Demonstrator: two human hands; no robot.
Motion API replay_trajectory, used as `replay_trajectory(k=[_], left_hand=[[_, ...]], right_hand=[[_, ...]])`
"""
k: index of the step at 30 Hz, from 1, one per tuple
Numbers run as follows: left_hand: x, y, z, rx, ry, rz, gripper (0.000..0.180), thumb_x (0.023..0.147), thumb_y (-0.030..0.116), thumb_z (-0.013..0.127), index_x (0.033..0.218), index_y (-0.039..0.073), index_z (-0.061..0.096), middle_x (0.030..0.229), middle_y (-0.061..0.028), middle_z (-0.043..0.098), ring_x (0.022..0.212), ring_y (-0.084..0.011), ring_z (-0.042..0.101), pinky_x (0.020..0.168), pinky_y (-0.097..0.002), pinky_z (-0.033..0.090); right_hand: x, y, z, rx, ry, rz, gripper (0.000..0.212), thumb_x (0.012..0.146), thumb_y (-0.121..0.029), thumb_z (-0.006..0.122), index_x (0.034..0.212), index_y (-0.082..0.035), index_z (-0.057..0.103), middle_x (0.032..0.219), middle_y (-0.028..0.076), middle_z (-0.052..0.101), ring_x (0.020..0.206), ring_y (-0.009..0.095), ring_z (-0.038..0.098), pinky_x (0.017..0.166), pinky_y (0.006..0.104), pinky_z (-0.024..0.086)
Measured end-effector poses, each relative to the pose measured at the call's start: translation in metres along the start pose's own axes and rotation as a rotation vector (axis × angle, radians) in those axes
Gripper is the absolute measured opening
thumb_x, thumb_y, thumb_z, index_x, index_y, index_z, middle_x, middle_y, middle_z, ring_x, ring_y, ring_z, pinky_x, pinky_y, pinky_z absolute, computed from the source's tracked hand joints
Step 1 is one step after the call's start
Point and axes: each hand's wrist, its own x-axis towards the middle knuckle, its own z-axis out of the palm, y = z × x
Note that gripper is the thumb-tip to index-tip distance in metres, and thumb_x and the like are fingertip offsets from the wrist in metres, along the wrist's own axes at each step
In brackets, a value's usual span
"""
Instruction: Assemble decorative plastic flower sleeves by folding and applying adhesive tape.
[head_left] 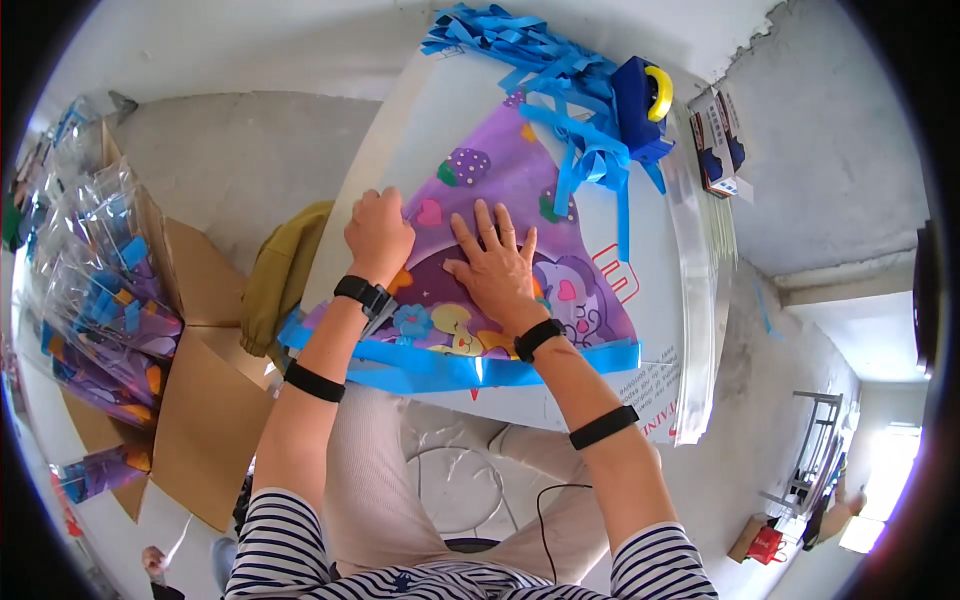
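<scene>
Seated at a white worktop, you press your right hand flat, fingers spread wide, on a purple printed sheet that lies squarely in front of you, its narrow tip pointing away. Your left hand is curled with its fingers drawn in at the sheet's left edge; whether it pinches anything cannot be told from this angle. A bright blue band runs along the sheet's wide near edge, closest to your lap. Loose blue strips are heaped at the worktop's far end, some trailing down beside the sheet's tip, next to a dark blue box with a yellow handle. To your left, clear-wrapped purple packets fill an open cardboard box, and a mustard-colored garment hangs by the worktop's side.
</scene>
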Motion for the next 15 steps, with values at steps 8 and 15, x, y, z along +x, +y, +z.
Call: replay_trajectory(k=[8,15], left_hand=[[-0.05,0.036,0.015,-0.253,-0.047,0.638,0.048,0.092,0.014,0.065,0.137,0.001,0.053,0.144,-0.0192,0.052,0.137,-0.0377,0.045,0.111,-0.0503,0.036],[-0.054,0.012,0.049,-0.364,-0.163,0.543,0.057,0.104,0.04,0.053,0.151,0.009,0.043,0.154,-0.0153,0.045,0.145,-0.0361,0.037,0.116,-0.057,0.027]], right_hand=[[-0.005,0.008,0.014,-0.138,0.007,-0.005,0.058,0.095,-0.04,0.054,0.15,-0.023,0.046,0.164,0.007,0.027,0.153,0.034,0.02,0.112,0.0756,0.017],[-0.022,0.009,0.012,0.05,0.053,0.011,0.063,0.096,-0.038,0.055,0.154,-0.019,0.04,0.163,0.007,0.029,0.153,0.033,0.019,0.118,0.0676,0.017]])
